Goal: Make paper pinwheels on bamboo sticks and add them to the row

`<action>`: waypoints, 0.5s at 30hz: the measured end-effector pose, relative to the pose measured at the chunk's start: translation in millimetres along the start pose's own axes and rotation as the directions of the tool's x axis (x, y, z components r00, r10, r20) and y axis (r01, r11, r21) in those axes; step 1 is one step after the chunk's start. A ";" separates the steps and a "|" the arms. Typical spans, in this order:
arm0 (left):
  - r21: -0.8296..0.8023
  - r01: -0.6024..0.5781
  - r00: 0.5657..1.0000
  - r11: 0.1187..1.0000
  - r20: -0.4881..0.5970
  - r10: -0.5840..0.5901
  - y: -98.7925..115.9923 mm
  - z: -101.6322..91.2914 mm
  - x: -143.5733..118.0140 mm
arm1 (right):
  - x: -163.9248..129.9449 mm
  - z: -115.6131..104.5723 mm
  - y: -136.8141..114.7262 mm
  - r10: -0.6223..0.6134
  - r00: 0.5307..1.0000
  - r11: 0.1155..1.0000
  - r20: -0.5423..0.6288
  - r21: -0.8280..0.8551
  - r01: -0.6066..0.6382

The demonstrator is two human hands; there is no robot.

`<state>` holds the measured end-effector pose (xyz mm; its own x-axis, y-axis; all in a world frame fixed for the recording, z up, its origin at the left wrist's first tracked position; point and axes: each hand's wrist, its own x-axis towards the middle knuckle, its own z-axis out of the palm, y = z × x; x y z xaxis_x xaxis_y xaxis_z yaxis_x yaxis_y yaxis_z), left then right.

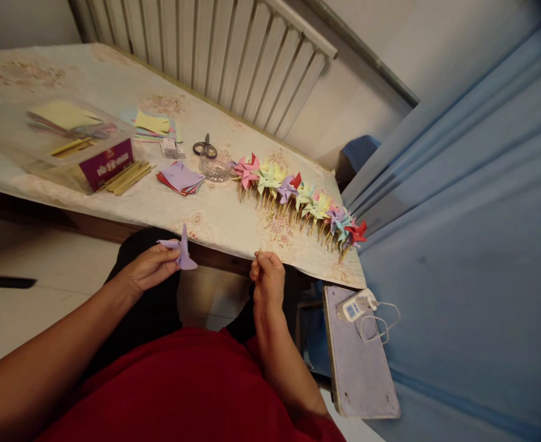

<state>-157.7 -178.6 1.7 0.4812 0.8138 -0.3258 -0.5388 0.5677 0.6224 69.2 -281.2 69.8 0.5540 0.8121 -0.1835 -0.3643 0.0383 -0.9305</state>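
My left hand [157, 265] pinches a purple paper pinwheel [185, 253] above my lap; its blades stick out past the fingertips. Across from it, my right hand [269, 276] is closed near the table's front edge. The tip of a thin wooden stick [260, 250] shows at its fingers, the remainder hidden in the fist. Farther back on the table lie purple and red paper pieces [182, 178], a clear container of small pins [217, 170] and black scissors [206, 147]. A row of finished pinwheels on sticks [304, 196] fills the right side.
At the left, a clear plastic box [72, 169] holds paper and sticks. A bundle of wooden sticks [129, 179] leans by it, with stacked coloured paper [151, 124] behind. A stool [362, 374] with a white corded plug [357, 306] stands at right, beside a blue curtain [473, 245].
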 end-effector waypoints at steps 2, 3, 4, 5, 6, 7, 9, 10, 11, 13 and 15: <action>0.008 0.004 1.000 1.000 -0.005 -0.004 -0.1 -0.8 -0.3 | -0.1 -0.1 -0.2 0.002 1.000 1.000 -0.006 -0.003 -0.002; 0.008 0.001 1.000 1.000 -0.003 -0.001 -0.3 -1.3 -0.3 | -0.1 0.2 -0.3 0.003 1.000 1.000 -0.009 0.000 -0.003; 0.006 -0.003 1.000 1.000 0.003 0.003 -0.5 -1.8 -0.3 | -0.1 0.6 -0.3 0.004 1.000 1.000 -0.011 0.005 -0.004; 0.002 -0.009 1.000 1.000 0.010 0.009 -0.7 -2.4 -0.2 | -0.2 1.1 -0.4 0.003 1.000 1.000 -0.010 0.011 -0.003; -0.002 -0.012 1.000 1.000 0.018 0.012 -1.0 -3.1 0.0 | -0.3 1.6 -0.4 0.002 1.000 1.000 -0.007 0.017 -0.001; -0.003 -0.012 1.000 1.000 0.025 0.012 -1.2 -3.9 0.3 | -0.4 2.0 -0.3 -0.001 1.000 1.000 -0.005 0.023 0.002; -0.002 -0.008 0.999 1.000 0.034 0.009 -1.7 -5.6 1.3 | -0.4 2.3 -0.1 -0.005 1.000 1.000 -0.004 0.030 0.005; 0.000 -0.005 0.999 1.000 0.036 0.005 -2.0 -6.4 1.9 | -0.2 2.1 0.1 -0.004 1.000 0.999 -0.007 0.032 0.004; 0.002 -0.003 0.999 1.000 0.035 0.002 -2.4 -7.3 2.5 | 0.1 1.8 0.4 -0.003 1.000 0.999 -0.012 0.032 0.004; 0.006 -0.001 1.000 1.000 0.024 0.000 -3.0 -8.6 3.5 | 1.1 0.6 1.0 -0.006 1.000 1.000 -0.020 0.027 0.007; 0.009 -0.002 1.000 1.000 0.007 0.002 -3.4 -9.5 4.0 | 2.2 -0.6 1.7 -0.017 1.000 1.000 -0.023 0.014 0.017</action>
<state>-160.5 -176.0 -8.5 0.4855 0.8137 -0.3195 -0.5330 0.5653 0.6295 70.3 -279.7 67.6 0.5767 0.7980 -0.1750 -0.3650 0.0600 -0.9291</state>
